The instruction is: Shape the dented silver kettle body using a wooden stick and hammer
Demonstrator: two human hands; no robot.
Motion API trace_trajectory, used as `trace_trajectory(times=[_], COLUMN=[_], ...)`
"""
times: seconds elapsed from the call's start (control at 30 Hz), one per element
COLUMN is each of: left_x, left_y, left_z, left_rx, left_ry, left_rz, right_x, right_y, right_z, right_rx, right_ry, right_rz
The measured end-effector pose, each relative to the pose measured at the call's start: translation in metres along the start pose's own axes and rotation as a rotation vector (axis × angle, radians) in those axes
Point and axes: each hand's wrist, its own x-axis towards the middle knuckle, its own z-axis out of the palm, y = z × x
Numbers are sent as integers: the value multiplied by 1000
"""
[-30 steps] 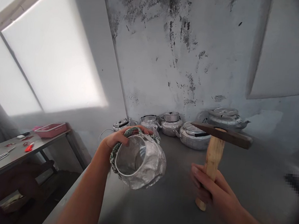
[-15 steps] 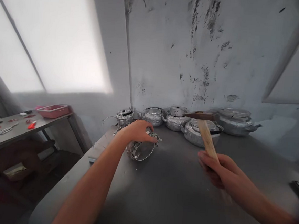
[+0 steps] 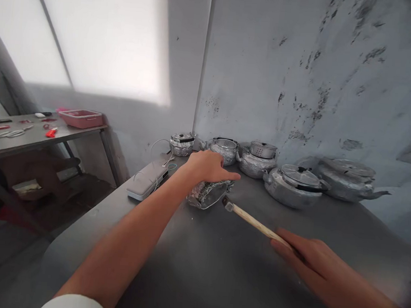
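Observation:
My left hand (image 3: 209, 167) is wrapped over the top of a small embossed silver kettle (image 3: 212, 197). The kettle lies tipped on the table with a round, uneven rim turned toward me, and my palm and fingers hide its upper part. In my right hand (image 3: 302, 256) is a hammer (image 3: 256, 226), held by its pale wooden handle. The dark hammer head is low over the table, just right of the kettle's rim; whether it touches the kettle I cannot tell.
Several silver kettles (image 3: 293, 192) line the wall side of the grey table (image 3: 196, 272). A pale case with a cable (image 3: 148, 180) sits at its left edge. On another table stands a pink basket (image 3: 82, 118), near scissors (image 3: 15, 132) and a red tool (image 3: 51, 132).
The hammer has swung down and left from a raised position to beside the kettle. My left hand still holds the kettle. The view has shifted, showing more of the pale case.

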Motion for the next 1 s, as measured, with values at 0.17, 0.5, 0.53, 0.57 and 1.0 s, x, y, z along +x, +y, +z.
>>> trace_trajectory(times=[0.17,0.5,0.53,0.57,1.0], left_x=[1,0,-1,-1,-5], left_y=[-7,-9,-8,-7,-5], left_z=[-5,-5,-5,-5,-5], left_rx=[0,-66,-63,-56,-27], left_ry=[-63,-13,-8,-4,16], left_rz=[6,30,33,39,203], right_x=[5,4,4,4,19], right_y=[5,6,5,5,9], right_z=[9,13,14,14,31], right_rx=[-307,-435,-432,-430,-538], right_ry=[-81,-162,-161,-157,-71], right_rz=[-104,-187,-205,-221,-308])
